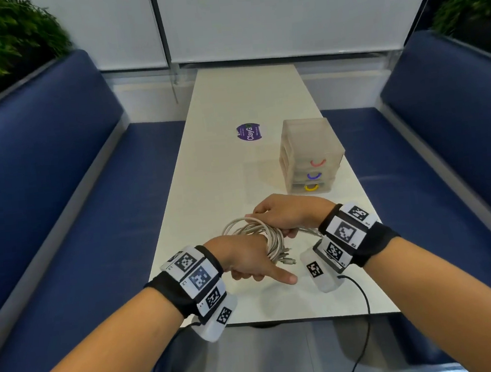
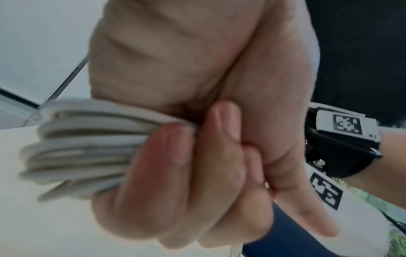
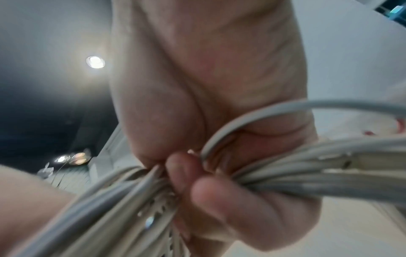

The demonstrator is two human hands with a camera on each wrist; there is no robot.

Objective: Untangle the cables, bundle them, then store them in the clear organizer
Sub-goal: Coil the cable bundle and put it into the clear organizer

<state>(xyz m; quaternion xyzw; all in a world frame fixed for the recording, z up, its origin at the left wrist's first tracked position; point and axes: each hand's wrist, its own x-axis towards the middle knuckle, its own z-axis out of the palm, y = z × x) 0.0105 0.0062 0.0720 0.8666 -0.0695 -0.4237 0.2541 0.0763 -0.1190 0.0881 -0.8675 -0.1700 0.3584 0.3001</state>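
While both fists clench the springy, light cable coil (image 1: 261, 235) before the clear organizer (image 1: 310, 155), left hand (image 1: 245, 256) and right hand (image 1: 289, 214) best grip its gathered strands.

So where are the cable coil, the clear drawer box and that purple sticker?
cable coil (image 1: 268, 234), head view, on its looped strands.
clear drawer box (image 1: 309, 140), head view, top.
purple sticker (image 1: 248, 131), head view, centre.

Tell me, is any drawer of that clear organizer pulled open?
No, all three drawers of the clear organizer sit flush, closed.
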